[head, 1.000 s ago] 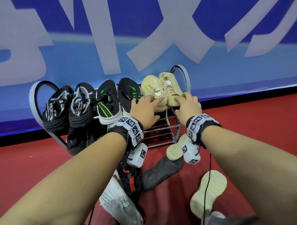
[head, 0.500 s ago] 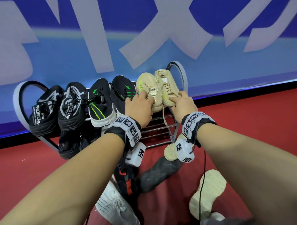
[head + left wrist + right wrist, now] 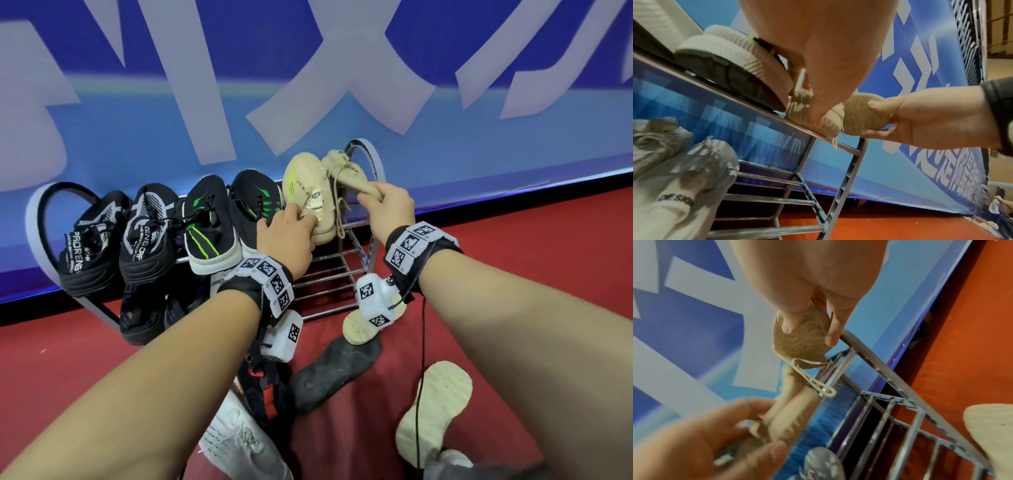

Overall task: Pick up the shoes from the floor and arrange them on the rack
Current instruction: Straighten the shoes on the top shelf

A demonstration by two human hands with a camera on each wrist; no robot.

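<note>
Head view: six shoes [image 3: 310, 192] on rack [image 3: 366, 161]; two hands [image 3: 286, 240].

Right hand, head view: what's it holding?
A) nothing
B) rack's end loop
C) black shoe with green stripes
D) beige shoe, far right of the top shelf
D: the right hand grips the heel of the rightmost beige shoe, which sits twisted at the rack end.

Bright, even indoor light, soft shadows under the metal bar shoe rack [image 3: 337, 274]. Head view sharp in centre, wide-angle bend at edges, forearms stretched. Wrist views strongly warped; left hand [image 3: 701, 439] blurred and out of focus in right wrist view; white knit sneaker [image 3: 684, 178] soft in left wrist view.
</note>
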